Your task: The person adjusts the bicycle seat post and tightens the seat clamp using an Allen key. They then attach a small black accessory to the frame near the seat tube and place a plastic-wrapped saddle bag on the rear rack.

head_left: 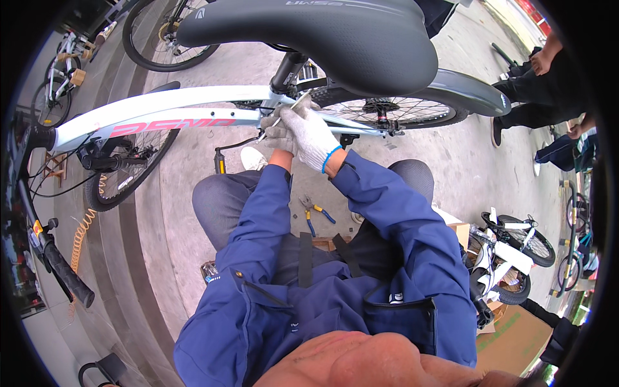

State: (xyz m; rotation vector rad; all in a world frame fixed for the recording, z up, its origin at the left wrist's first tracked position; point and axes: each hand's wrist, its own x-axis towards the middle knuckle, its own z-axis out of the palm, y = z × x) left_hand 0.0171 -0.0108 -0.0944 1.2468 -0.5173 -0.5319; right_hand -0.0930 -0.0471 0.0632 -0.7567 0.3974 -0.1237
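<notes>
A pale blue bicycle frame [167, 106] is seen from above, stretched across the view with its black saddle [322, 35] close under the camera and its rear wheel [387, 109] off to the right. Both gloved hands are gathered at the junction where the seat post [288, 69] enters the frame. The right hand [313, 135], in a white knit glove with a blue cuff, is laid over the left hand [278, 134], so that the two press together on one spot; a slim, pale tool or lever seems to be held between them, though what it is cannot be made out. The grip of the right hand is closed around that object, and the left hand's grip is curled shut beneath it, apparently steadying it against the frame. The stacked hold looks suited to adding force at a small fitting. The forearms, in blue jacket sleeves [387, 213], are reached forward over the knees, which suggests a crouched or seated posture. A pair of pliers with blue and yellow handles [314, 211] has been left on the concrete floor [451, 161] between the legs, within easy reach. Other bicycles [509, 248] and another person's legs [541, 90] are visible at the right edge.
</notes>
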